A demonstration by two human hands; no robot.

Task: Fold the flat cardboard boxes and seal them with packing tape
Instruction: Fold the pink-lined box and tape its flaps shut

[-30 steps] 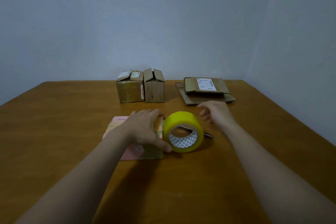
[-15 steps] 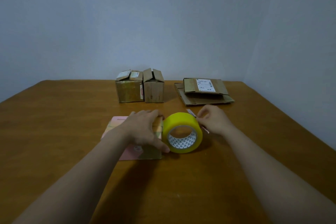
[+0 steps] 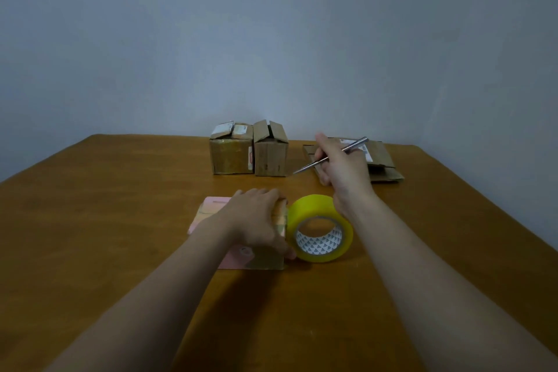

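A flat pink and brown cardboard box [image 3: 241, 260] lies on the wooden table [image 3: 120, 220] in front of me. My left hand [image 3: 256, 220] rests on top of it, fingers curled over its right edge, thumb near the yellow tape roll [image 3: 320, 228]. The roll stands on its edge just right of the box. My right hand [image 3: 341, 166] is raised above and behind the roll and grips a thin silver metal tool [image 3: 330, 155] with its pointed end to the left.
Two folded brown boxes [image 3: 232, 149] [image 3: 270, 149] stand side by side at the back of the table. A stack of flat cardboard boxes [image 3: 383, 160] lies at the back right, partly behind my right hand. A grey wall runs behind.
My right hand picked the silver tool up from the table behind the tape roll and lifted it up and back. My left hand stayed on the flat box.
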